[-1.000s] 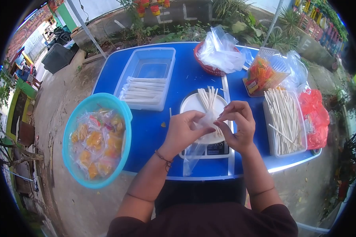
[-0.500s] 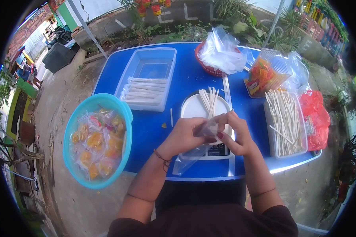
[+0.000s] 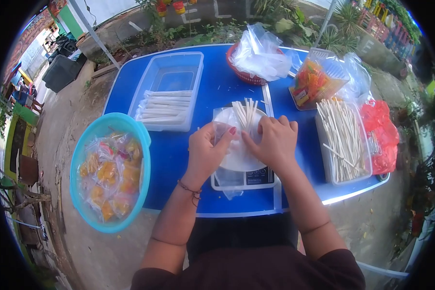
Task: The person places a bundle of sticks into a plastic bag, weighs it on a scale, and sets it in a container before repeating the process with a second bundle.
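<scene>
A clear plastic bag [image 3: 232,150] lies partly over the white round pan of a kitchen scale [image 3: 227,166]. My left hand [image 3: 205,150] is closed on the bag's upper part, with the film between thumb and fingers. My right hand [image 3: 278,142] is at the pan's right side, thumb stretched toward the bag and apart from the bent fingers; some fingertips are hidden. Between and beyond my hands, a small bunch of thin pale sticks [image 3: 245,112] rests on the pan.
A turquoise basin [image 3: 146,179] of filled bags stands left. Behind it sits a clear tub [image 3: 198,72] with packed sticks [image 3: 166,106]. A red basket [image 3: 233,70] holds plastic bags. To the right are an orange-filled container [image 3: 319,77], a box of sticks [image 3: 343,140] and a red bag [image 3: 379,135].
My hands have moved apart and up over the scale pan, the left one shifting left. The bag has come off the front of the scale and lies more across the pan. The view has shifted slightly.
</scene>
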`<move>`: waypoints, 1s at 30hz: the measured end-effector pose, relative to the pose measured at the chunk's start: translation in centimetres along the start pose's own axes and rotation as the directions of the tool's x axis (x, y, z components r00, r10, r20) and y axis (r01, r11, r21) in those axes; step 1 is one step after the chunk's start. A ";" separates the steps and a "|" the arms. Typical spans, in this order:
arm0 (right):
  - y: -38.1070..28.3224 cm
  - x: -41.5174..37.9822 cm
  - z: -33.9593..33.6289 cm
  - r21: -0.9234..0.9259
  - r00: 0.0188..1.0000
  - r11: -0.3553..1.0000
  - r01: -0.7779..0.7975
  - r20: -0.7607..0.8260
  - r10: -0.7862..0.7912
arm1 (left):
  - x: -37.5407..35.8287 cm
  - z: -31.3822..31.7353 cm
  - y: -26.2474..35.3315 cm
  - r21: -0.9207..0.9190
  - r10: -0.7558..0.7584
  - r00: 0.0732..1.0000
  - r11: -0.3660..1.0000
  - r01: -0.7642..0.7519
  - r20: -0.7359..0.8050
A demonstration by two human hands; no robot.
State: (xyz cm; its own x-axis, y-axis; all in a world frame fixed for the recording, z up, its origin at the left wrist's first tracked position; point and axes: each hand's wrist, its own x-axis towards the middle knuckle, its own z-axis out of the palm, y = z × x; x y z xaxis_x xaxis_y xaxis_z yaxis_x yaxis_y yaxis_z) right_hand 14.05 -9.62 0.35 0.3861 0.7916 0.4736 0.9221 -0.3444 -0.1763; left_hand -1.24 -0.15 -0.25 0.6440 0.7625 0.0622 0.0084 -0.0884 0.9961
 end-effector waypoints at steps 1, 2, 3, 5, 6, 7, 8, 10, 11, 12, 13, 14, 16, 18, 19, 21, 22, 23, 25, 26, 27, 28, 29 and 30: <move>-0.2 0.1 0.1 0.006 0.999 1.000 -0.017 0.047 0.017 | 0.1 0.1 -0.2 0.031 0.014 1.000 0.999 -0.014 -0.001; -0.1 0.1 0.3 0.011 0.999 1.000 -0.020 0.042 0.019 | 0.1 0.1 -0.3 0.035 0.011 1.000 0.999 -0.012 0.010; -0.1 -0.1 0.6 0.018 0.999 1.000 -0.022 0.039 0.021 | 0.1 0.1 -0.4 0.039 0.007 1.000 0.999 -0.008 0.020; -0.1 -0.2 0.8 0.075 0.999 0.996 -0.041 0.034 0.039 | 0.1 0.1 -0.6 0.031 -0.004 0.999 1.000 0.003 0.036; -0.1 -0.3 0.8 0.124 0.998 0.990 -0.059 0.033 0.056 | 0.2 0.1 -0.7 0.018 -0.010 0.999 1.000 0.010 0.044; -0.1 -0.3 0.7 0.173 0.997 0.982 -0.077 0.032 0.073 | 0.2 0.2 -0.8 0.005 -0.016 0.999 1.000 0.016 0.052; -0.1 -0.4 0.8 0.200 0.996 0.976 -0.088 0.022 0.085 | 0.2 0.3 -0.9 -0.031 0.009 0.999 0.999 -0.008 0.039; -0.1 -0.5 0.8 0.253 0.994 0.961 -0.107 -0.002 0.111 | 0.2 0.5 -1.0 -0.104 0.061 0.998 0.993 -0.060 0.013; 0.0 -0.5 0.8 0.275 0.993 0.954 -0.116 -0.004 0.122 | 0.3 0.4 -1.2 -0.127 0.031 0.998 0.992 -0.024 0.054; 0.1 -0.6 0.8 0.298 0.991 0.947 -0.124 -0.007 0.132 | 0.5 0.2 -1.4 -0.148 0.002 0.995 0.989 0.012 0.095; 0.1 -0.6 0.8 0.322 0.990 0.938 -0.131 -0.009 0.141 | 0.6 0.0 -1.5 -0.166 -0.027 0.990 0.985 0.049 0.136; 0.2 -0.6 0.7 0.330 0.989 0.934 -0.138 -0.005 0.148 | 0.6 -0.1 -1.4 -0.219 -0.041 0.987 0.973 0.075 0.153; 0.2 -0.6 0.5 0.349 0.986 0.924 -0.154 0.002 0.164 | 0.7 -0.3 -0.9 -0.320 -0.069 0.979 0.938 0.129 0.191; 0.3 -0.7 0.5 0.364 0.987 0.921 -0.137 -0.024 0.157 | 0.6 -0.4 -0.2 -0.370 -0.109 0.970 0.910 0.185 0.216; 0.3 -0.7 0.5 0.371 0.987 0.919 -0.130 -0.037 0.155 | 0.6 -0.4 0.0 -0.394 -0.129 0.964 0.894 0.214 0.231; 0.4 -0.8 0.5 0.409 0.987 0.906 -0.106 -0.065 0.145 | 0.5 -0.4 0.2 -0.433 -0.127 0.957 0.870 0.234 0.262; 0.5 -0.9 0.6 0.428 0.987 0.899 -0.094 -0.079 0.140 | 0.5 -0.4 0.2 -0.453 -0.125 0.953 0.858 0.244 0.277; 0.5 -0.9 0.5 0.431 0.990 0.900 -0.073 -0.077 0.118 | 0.5 -0.4 0.0 -0.470 -0.118 0.949 0.847 0.249 0.291; 0.5 -1.0 0.3 0.438 0.995 0.898 -0.031 -0.074 0.071 | 0.5 -0.4 -0.8 -0.503 -0.103 0.943 0.825 0.258 0.315; 0.5 -1.0 0.3 0.439 0.994 0.898 -0.004 -0.095 0.051 | 0.5 -0.5 -0.9 -0.483 -0.094 0.945 0.841 0.244 0.314; 0.5 -1.0 0.2 0.440 0.993 0.898 0.024 -0.118 0.031 | 0.6 -0.5 -1.1 -0.462 -0.083 0.946 0.857 0.229 0.314; 0.5 -0.9 0.1 0.439 0.990 0.897 0.052 -0.141 0.012 | 0.6 -0.6 -1.1 -0.441 -0.073 0.946 0.872 0.214 0.315; 0.4 -0.8 -0.2 0.526 0.996 0.851 0.004 -0.080 0.045 | 0.6 -0.6 -1.0 -0.430 -0.065 0.946 0.879 0.204 0.318; 0.4 -0.8 -0.6 0.605 0.997 0.795 -0.047 -0.016 0.071 | 0.6 -0.6 -0.8 -0.419 -0.056 0.946 0.887 0.194 0.319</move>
State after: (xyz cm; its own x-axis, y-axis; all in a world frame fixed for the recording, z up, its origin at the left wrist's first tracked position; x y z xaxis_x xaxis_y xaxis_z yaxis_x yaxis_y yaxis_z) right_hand 14.10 -10.65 0.43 0.4499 0.7574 0.4733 0.7293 -0.0057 -0.6842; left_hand -1.34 0.73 -0.98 0.8531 0.5215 -0.0169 -0.1882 0.3378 0.9222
